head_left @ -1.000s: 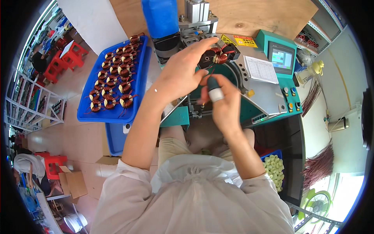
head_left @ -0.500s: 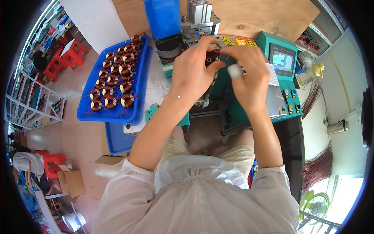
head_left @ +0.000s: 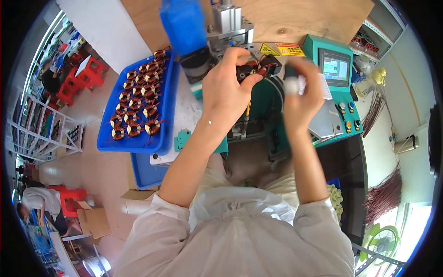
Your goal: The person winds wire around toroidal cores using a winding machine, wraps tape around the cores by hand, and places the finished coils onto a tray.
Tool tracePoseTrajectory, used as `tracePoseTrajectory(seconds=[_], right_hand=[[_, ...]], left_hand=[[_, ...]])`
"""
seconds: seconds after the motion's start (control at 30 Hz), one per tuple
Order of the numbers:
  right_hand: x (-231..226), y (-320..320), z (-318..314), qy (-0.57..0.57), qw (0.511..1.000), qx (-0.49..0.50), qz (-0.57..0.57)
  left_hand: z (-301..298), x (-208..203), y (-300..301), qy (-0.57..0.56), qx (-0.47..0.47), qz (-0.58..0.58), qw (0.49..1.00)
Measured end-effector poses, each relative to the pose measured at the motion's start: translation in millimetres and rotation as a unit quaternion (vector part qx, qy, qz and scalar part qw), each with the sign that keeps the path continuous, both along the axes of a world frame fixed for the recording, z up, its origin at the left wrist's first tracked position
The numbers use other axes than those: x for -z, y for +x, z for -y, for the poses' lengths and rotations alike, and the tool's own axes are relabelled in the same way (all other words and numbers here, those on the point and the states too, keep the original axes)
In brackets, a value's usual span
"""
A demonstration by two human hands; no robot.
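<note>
My left hand (head_left: 226,87) reaches up to the machine's work head, thumb and forefinger closed on a reddish-brown wire-wound coil (head_left: 261,71). Black blocks (head_left: 273,65) of the machine sit beside the coil, and the fingers partly cover it. To the right of it my right hand (head_left: 304,94) is raised with curled fingers, apart from the coil. Motion smears its fingertips. A blurred white and dark shape (head_left: 290,78) shows at them, and I cannot make out whether it is a held thing or a finger cover.
Left of the machine stands a blue tray (head_left: 131,147) with several wound ring coils (head_left: 134,128). A green control box with a screen (head_left: 334,68) and buttons (head_left: 348,125) is at the right. A blue-covered motor (head_left: 182,25) rises behind my left hand. Other people sit far left.
My right hand has moved right, away from the coil. My left hand stays at the coil, which now shows more plainly. The whole view has shifted slightly.
</note>
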State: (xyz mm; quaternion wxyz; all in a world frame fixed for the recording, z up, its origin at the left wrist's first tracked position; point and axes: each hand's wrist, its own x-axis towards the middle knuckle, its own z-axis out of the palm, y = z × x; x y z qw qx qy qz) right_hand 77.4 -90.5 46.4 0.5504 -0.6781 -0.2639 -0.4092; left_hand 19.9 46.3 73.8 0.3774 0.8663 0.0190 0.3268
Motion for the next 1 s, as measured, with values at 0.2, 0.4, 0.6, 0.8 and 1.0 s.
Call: tracePoseTrajectory(seconds=[0.2, 0.4, 0.6, 0.8, 1.0], right_hand=[[73, 1, -23, 0.006, 0.961, -0.205, -0.184], [84, 30, -24, 0.027, 0.957, -0.260, -0.124], [68, -9, -24, 0.176, 0.849, -0.399, -0.297], [39, -28, -24, 0.043, 0.963, -0.176, -0.202], [24, -2, 110, -0.141, 0.976, 0.080, -0.148]], left_hand=[[8, 5, 3, 0.015, 0.010, 0.057, 0.998], [-2, 0, -2, -0.062, 0.072, -0.005, 0.995], [-4, -2, -2, -0.010, 0.071, -0.013, 0.997], [-9, 4, 7, 0.001, 0.068, -0.022, 0.997], [6, -2, 8, 0.157, -0.003, -0.022, 0.987]])
